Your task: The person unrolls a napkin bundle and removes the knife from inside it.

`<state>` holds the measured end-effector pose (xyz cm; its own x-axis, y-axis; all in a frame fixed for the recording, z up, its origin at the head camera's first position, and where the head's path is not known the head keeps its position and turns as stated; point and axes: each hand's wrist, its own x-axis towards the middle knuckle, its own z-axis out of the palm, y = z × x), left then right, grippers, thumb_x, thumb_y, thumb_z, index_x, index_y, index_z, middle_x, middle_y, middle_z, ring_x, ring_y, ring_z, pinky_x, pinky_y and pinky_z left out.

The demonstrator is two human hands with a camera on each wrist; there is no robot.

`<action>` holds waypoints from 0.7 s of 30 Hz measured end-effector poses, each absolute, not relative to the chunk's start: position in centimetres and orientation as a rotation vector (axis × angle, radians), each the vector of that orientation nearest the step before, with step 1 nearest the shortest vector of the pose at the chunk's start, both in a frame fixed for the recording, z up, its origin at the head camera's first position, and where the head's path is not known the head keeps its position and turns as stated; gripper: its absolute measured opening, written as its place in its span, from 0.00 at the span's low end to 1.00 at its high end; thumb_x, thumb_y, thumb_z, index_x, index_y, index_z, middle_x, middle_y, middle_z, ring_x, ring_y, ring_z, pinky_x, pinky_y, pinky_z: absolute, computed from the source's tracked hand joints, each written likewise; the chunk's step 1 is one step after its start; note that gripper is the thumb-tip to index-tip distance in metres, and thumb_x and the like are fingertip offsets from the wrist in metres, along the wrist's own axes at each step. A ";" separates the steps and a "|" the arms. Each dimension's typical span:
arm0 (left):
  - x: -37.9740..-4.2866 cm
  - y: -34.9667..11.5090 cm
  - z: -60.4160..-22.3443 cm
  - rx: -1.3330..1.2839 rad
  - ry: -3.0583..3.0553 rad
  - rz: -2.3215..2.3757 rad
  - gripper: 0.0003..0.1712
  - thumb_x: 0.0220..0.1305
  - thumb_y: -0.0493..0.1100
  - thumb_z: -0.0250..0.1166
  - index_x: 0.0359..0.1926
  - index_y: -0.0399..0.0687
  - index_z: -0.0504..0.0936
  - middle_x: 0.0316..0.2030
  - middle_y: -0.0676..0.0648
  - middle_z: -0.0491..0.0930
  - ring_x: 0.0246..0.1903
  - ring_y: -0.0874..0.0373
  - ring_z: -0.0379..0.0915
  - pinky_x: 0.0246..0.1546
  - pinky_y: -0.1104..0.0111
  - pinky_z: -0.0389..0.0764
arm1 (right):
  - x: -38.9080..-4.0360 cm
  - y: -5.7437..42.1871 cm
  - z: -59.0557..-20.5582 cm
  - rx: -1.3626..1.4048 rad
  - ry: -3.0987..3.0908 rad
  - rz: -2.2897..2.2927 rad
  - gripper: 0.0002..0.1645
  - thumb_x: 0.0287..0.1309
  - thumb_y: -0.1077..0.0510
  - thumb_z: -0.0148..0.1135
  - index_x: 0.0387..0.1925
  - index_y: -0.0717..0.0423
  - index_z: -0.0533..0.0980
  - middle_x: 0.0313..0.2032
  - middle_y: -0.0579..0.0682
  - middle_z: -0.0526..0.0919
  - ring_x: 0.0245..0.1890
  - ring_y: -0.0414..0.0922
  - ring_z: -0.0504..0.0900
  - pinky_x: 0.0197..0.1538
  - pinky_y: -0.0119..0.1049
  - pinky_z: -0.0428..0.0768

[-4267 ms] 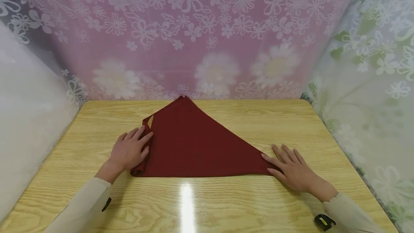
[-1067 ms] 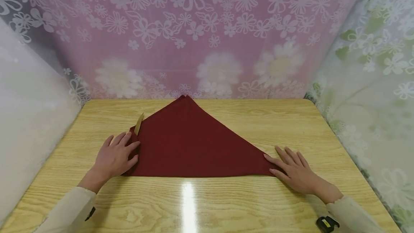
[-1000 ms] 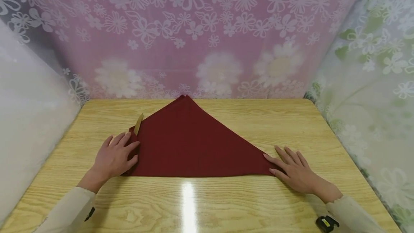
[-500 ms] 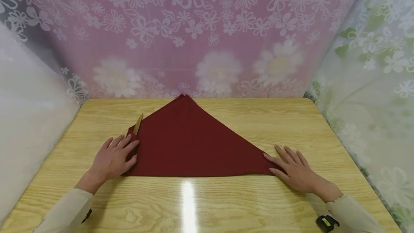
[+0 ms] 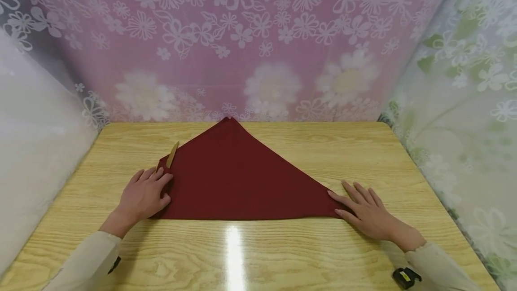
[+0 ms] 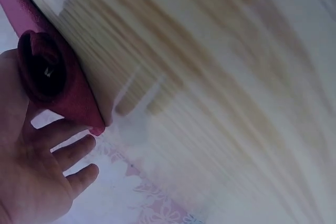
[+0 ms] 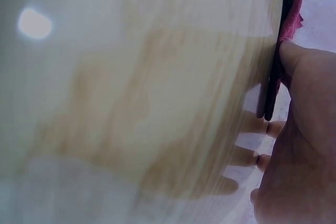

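Note:
A dark red cloth [image 5: 242,178] lies folded in a rough triangle on the wooden table, its peak at the far edge. Its left end is rolled; the left wrist view shows the hollow roll [image 6: 71,90] end-on. My left hand [image 5: 142,194] rests over this roll with fingers relaxed and spread. A slim tan pointed strip [image 5: 172,155] shows just beyond the left fingertips, slanting past the cloth's edge; what it is I cannot tell. My right hand [image 5: 367,214] lies flat, thumb and index finger pressing the cloth's right corner, other fingers on the wood.
The light wood table [image 5: 282,255] carries a bright glare strip at the front. A pink flowered curtain [image 5: 258,57] hangs behind, with pale sheets at both sides. A small black device [image 5: 405,277] is under the right sleeve [image 5: 438,266].
Over about four seconds my left hand and the rolled end have moved left, widening the flat cloth; the tan strip now sticks out more. My right hand stays in place. Little differs in the last second.

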<state>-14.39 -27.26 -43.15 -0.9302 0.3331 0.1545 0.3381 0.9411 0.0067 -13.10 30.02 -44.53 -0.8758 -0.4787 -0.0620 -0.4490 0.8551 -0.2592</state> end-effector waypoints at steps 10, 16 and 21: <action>-14.5 -26.6 -43.4 -0.414 -2.905 -0.011 0.26 0.52 0.41 0.63 0.54 0.41 0.78 0.52 0.32 0.76 0.55 0.36 0.67 0.56 0.41 0.61 | -13.1 30.1 -44.5 -0.731 2.899 -0.392 0.30 0.69 0.42 0.48 0.71 0.36 0.60 0.71 0.62 0.50 0.68 0.68 0.46 0.60 0.70 0.44; -14.5 -26.9 -43.6 -0.444 -2.873 0.023 0.23 0.51 0.40 0.64 0.51 0.41 0.78 0.50 0.34 0.77 0.53 0.37 0.69 0.55 0.41 0.63 | -13.0 30.1 -44.5 -0.720 2.888 -0.410 0.30 0.69 0.42 0.48 0.71 0.36 0.61 0.72 0.62 0.49 0.68 0.68 0.45 0.61 0.69 0.43; -14.6 -27.1 -43.4 -0.483 -2.881 0.049 0.15 0.52 0.41 0.64 0.43 0.43 0.79 0.50 0.33 0.77 0.52 0.37 0.69 0.55 0.40 0.62 | -13.0 30.3 -44.6 -0.720 2.896 -0.411 0.30 0.69 0.41 0.48 0.71 0.36 0.61 0.71 0.62 0.50 0.68 0.68 0.45 0.61 0.69 0.44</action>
<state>-14.65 -27.12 -43.43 -0.9220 0.3256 0.2098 0.3182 0.9455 -0.0688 -12.97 30.28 -44.61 -0.8779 -0.4753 -0.0590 -0.4400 0.8491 -0.2923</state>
